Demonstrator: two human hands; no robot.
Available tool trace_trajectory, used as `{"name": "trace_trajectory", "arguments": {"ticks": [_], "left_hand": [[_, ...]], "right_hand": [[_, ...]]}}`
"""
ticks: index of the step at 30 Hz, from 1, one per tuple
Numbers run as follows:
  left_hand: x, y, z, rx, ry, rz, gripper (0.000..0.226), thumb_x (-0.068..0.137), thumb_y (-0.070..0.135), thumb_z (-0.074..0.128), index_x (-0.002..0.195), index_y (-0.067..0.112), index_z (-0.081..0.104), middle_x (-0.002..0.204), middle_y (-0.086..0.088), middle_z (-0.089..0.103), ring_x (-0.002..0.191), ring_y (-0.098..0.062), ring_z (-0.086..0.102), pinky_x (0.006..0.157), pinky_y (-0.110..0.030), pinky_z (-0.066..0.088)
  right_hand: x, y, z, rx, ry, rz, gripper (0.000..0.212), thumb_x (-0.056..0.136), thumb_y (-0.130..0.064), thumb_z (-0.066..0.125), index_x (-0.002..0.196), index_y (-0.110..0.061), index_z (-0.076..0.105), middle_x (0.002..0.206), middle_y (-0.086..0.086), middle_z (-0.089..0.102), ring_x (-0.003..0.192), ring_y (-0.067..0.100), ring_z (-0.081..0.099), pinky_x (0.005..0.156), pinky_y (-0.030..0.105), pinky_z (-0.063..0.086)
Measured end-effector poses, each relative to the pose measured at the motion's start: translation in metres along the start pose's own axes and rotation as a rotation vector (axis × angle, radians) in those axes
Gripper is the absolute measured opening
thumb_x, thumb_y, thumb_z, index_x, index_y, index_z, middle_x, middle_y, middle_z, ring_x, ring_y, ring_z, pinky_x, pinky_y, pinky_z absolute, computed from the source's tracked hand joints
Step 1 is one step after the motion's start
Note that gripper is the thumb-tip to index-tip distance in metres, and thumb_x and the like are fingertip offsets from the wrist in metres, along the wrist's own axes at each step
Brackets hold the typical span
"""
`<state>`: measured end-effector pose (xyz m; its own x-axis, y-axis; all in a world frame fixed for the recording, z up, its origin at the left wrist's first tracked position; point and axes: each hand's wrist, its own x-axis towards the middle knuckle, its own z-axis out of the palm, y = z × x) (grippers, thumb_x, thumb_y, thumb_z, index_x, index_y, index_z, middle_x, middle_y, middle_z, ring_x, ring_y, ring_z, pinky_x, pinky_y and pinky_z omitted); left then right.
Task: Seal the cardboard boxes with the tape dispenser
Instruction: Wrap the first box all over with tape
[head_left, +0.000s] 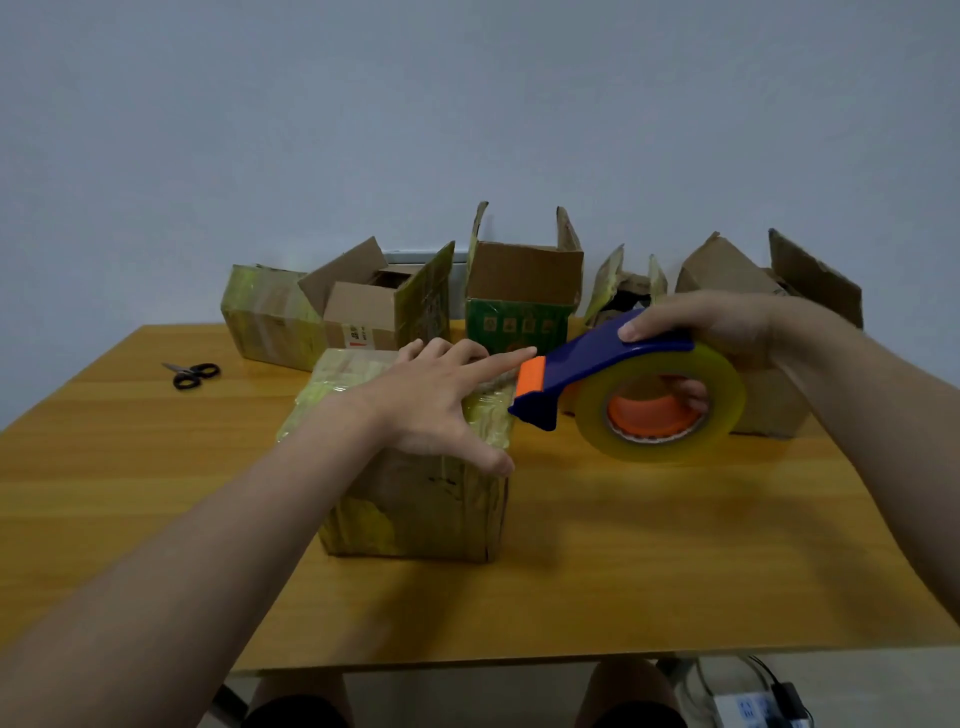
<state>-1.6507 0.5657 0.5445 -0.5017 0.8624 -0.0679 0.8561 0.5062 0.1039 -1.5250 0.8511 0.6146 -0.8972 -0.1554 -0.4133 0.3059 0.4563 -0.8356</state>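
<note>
A closed cardboard box (426, 499) covered in yellowish tape stands in the middle of the wooden table (623, 561). My left hand (441, 400) lies spread on the box's top, fingers straight, the index finger stretched toward the dispenser's orange blade end. My right hand (711, 332) grips the blue tape dispenser (587, 364) with its large roll of clear tape (665, 405), thumb on top and fingers through the orange core. The dispenser's tip hovers at the box's top right edge.
Along the back stand several boxes: a taped one (265, 317) at the left, an open brown one (374, 306), an open green one (519, 301), a small open one (623, 291) and a brown one (769, 395) behind the roll. Black scissors (192, 374) lie at the far left.
</note>
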Motion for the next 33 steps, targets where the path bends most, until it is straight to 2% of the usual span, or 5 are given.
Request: {"name": "trace_trajectory", "arguments": {"ticks": [8, 15, 20, 25, 33], "left_hand": [[0.001, -0.003, 0.004, -0.015, 0.028, 0.011, 0.121, 0.054, 0.101, 0.043, 0.157, 0.058, -0.003, 0.165, 0.005, 0.023, 0.145, -0.027, 0.023, 0.123, -0.059, 0.016], [0.001, -0.004, 0.003, -0.011, 0.03, -0.003, 0.126, 0.052, 0.103, 0.044, 0.158, 0.051, -0.001, 0.163, 0.002, 0.027, 0.14, -0.027, 0.029, 0.117, -0.052, 0.026], [0.001, -0.004, 0.001, 0.01, 0.02, 0.011, 0.118, 0.054, 0.103, 0.041, 0.151, 0.065, -0.014, 0.158, 0.002, 0.028, 0.134, -0.027, 0.03, 0.116, -0.054, 0.027], [-0.006, 0.002, 0.001, -0.136, 0.137, 0.081, 0.119, 0.061, 0.093, 0.055, 0.148, 0.068, -0.023, 0.135, -0.005, 0.046, 0.108, -0.023, 0.041, 0.096, -0.047, 0.037], [-0.007, 0.003, -0.001, -0.092, 0.076, 0.077, 0.107, 0.066, 0.093, 0.052, 0.151, 0.07, -0.008, 0.156, 0.001, 0.032, 0.127, -0.017, 0.032, 0.11, -0.048, 0.032]], "right_hand": [[0.002, -0.067, 0.006, -0.273, -0.002, 0.147, 0.034, 0.076, -0.05, 0.078, 0.081, -0.017, 0.083, 0.057, 0.012, 0.062, 0.043, 0.022, 0.056, 0.055, 0.03, 0.053], [0.009, -0.102, 0.009, -0.489, 0.009, 0.231, 0.063, 0.062, -0.062, 0.079, 0.084, -0.003, 0.079, 0.057, 0.019, 0.061, 0.048, 0.03, 0.061, 0.059, 0.035, 0.056], [-0.002, -0.062, -0.001, -0.25, 0.057, 0.208, 0.051, 0.066, -0.056, 0.079, 0.086, -0.009, 0.08, 0.062, 0.018, 0.06, 0.047, 0.025, 0.057, 0.053, 0.032, 0.055], [-0.005, -0.035, -0.011, -0.088, 0.038, 0.171, 0.05, 0.067, -0.05, 0.079, 0.082, -0.003, 0.076, 0.055, 0.015, 0.06, 0.045, 0.024, 0.057, 0.051, 0.035, 0.054], [0.0, -0.041, -0.009, -0.148, 0.008, 0.202, 0.04, 0.067, -0.051, 0.079, 0.076, -0.011, 0.08, 0.057, 0.012, 0.065, 0.045, 0.022, 0.061, 0.051, 0.031, 0.055]]}}
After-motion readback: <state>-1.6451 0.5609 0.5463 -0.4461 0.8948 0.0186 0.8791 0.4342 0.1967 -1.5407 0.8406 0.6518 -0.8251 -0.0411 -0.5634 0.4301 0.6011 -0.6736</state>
